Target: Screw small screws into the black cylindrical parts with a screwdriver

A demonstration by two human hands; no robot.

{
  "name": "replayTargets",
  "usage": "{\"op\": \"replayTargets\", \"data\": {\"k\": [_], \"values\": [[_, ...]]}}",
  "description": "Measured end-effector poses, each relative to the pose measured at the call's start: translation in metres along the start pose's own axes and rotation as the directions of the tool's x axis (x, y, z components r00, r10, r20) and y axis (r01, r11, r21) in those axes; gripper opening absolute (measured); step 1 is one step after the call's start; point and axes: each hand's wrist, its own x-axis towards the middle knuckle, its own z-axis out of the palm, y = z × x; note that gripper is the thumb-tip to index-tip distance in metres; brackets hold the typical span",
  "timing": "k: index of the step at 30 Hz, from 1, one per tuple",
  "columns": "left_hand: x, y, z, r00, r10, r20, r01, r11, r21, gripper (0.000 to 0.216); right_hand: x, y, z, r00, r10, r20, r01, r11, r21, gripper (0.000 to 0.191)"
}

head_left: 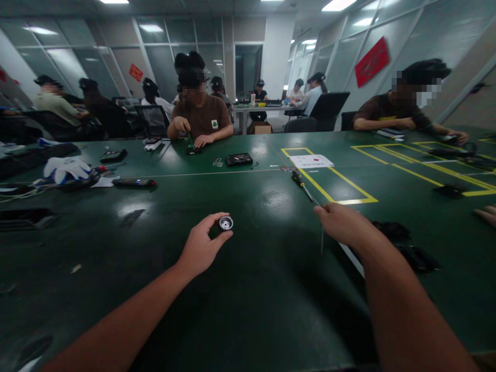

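Note:
My left hand (pixel 201 247) pinches a small round part (pixel 226 223) between thumb and fingers, its open side turned up toward me. It has a dark rim and a silvery inside with small holes. Over the table on the right, my right hand (pixel 341 222) is closed on a thin metal rod (pixel 322 242) that points down. The rest of that rod is hidden by the fingers. Just beyond those fingers lies a screwdriver (pixel 302 185) with a black and yellow handle, its shaft toward my hand.
The green table (pixel 256 289) carries a black casing (pixel 239 159), a white sheet (pixel 312 161), yellow tape frames (pixel 354 201) and white gloves (pixel 67 169). A dark cylindrical tool (pixel 134 183) lies left. Dark parts (pixel 418 257) lie beside my right forearm. Co-workers sit across the table.

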Motion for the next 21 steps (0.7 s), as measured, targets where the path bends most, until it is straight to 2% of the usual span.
{"op": "replayTargets", "data": {"k": [2,4,7,10,12,15,17,18,20,21], "values": [[0.0,0.0,0.001,1.0,0.009,-0.002,-0.009,1.0,0.0,0.042,-0.007,-0.007,-0.008,0.991,0.018,-0.13,-0.014,0.999,0.037,0.043],[0.001,0.0,0.002,1.0,0.018,-0.003,-0.018,1.0,-0.005,0.042,-0.018,-0.019,-0.015,0.972,-0.01,-0.237,0.036,0.994,0.103,0.04],[0.002,0.002,0.003,1.0,0.025,0.003,-0.025,1.0,-0.009,0.042,-0.034,-0.043,-0.023,0.934,-0.106,-0.342,0.189,0.957,0.219,0.033],[0.005,0.007,0.004,1.0,0.027,0.013,-0.027,1.0,-0.002,0.043,-0.045,-0.067,-0.023,0.901,-0.259,-0.347,0.381,0.855,0.351,0.033],[0.01,0.01,0.005,1.0,0.024,0.005,-0.024,1.0,-0.01,0.043,-0.047,-0.08,-0.017,0.863,-0.355,-0.358,0.491,0.756,0.433,0.035],[0.016,0.012,0.009,1.0,0.017,-0.017,-0.018,1.0,-0.019,0.044,-0.042,-0.093,0.001,0.849,-0.404,-0.341,0.527,0.595,0.607,0.037],[0.017,0.012,0.012,0.999,0.023,-0.031,-0.023,1.0,-0.005,0.044,-0.035,-0.097,0.019,0.857,-0.401,-0.323,0.482,0.407,0.776,0.035],[0.017,0.012,0.013,0.999,0.032,-0.037,-0.031,0.999,0.01,0.044,-0.032,-0.098,0.029,0.866,-0.378,-0.327,0.444,0.28,0.851,0.034],[0.016,0.01,0.015,0.998,0.048,-0.041,-0.046,0.998,0.038,0.044,-0.029,-0.099,0.047,0.884,-0.311,-0.35,0.385,0.058,0.921,0.032],[0.014,0.009,0.015,0.998,0.05,-0.038,-0.048,0.998,0.05,0.046,-0.028,-0.099,0.054,0.888,-0.293,-0.355,0.367,-0.015,0.93,0.029]]}}
